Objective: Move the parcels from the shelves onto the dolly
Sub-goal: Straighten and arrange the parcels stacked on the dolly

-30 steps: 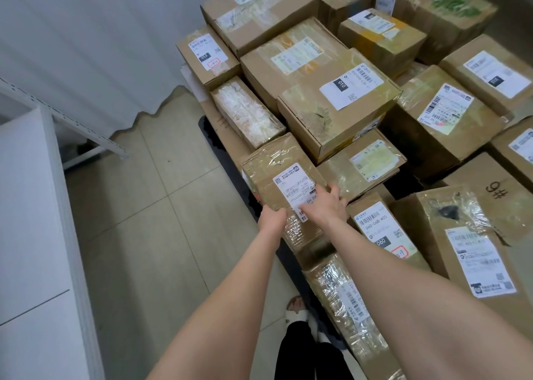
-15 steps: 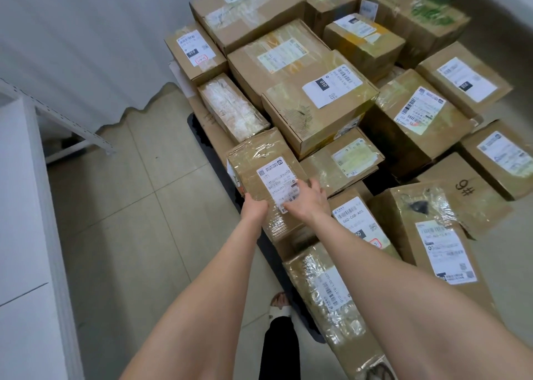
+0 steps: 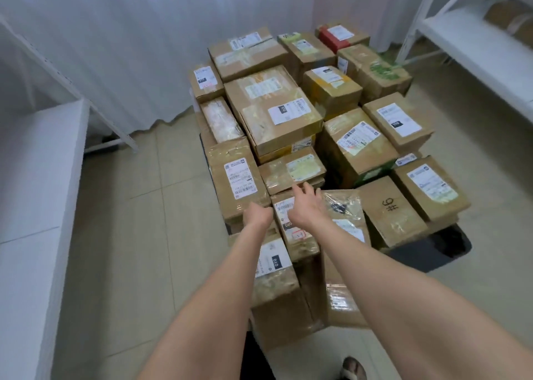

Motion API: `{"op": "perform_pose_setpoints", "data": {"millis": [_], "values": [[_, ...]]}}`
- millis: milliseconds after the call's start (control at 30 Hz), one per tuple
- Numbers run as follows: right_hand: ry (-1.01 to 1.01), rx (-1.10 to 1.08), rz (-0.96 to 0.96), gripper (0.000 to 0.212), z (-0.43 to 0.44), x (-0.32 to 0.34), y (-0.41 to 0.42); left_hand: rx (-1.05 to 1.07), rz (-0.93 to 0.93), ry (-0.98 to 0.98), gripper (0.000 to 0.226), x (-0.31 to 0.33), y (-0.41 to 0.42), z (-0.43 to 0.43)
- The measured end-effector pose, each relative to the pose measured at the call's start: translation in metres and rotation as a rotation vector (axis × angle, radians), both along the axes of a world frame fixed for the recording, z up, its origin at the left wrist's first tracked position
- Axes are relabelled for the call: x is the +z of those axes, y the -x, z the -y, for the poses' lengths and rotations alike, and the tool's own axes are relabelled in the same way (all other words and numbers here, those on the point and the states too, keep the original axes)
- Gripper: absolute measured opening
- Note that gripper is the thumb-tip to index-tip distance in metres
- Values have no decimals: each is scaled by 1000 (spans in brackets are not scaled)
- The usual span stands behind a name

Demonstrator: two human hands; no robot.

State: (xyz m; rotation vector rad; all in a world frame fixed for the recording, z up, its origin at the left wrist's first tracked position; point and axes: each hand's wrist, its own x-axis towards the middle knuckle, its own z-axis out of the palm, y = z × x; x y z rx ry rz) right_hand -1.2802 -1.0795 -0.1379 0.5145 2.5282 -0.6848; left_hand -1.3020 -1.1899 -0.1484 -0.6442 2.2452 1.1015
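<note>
Of the dolly (image 3: 429, 252) only a dark near corner shows; the rest lies under parcels (image 3: 282, 120). Left hand (image 3: 257, 215): fingers out of sight, grip undetermined. Label print (image 3: 290, 111) unreadable, too small and blurred. Shelf (image 3: 476, 48) and brown parcel (image 3: 510, 19) on it: blurred, cut by right edge. Foot (image 3: 353, 369) cut by bottom edge.

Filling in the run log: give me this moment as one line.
stage: at loaded dolly | left hand: against near edge of tape-wrapped parcel, grip unclear | right hand: open, above labelled parcel
</note>
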Motion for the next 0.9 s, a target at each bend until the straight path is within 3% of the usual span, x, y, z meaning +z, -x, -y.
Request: {"op": "perform_pose_setpoints", "data": {"millis": [267,367,467,633,767,900], "values": [[-35,68,46,76,-29,14,-39,50,53,-40,41,10,-51,-29],[-40,116,50,71,-19,2,-41,88,73,-28,23,-6,-59,-17],[19,142,117,57,2,-22,-47,178,101,27,47,-37,-71,2],[145,183,325,47,37,-75,-71,327,195,201,42,-86,-94,36],[139,166,288,43,49,-104,-72,461,274,187,52,-120,-103,47],[148,151,249,49,56,-113,-69,585,227,138,51,-132,-103,48]]}}
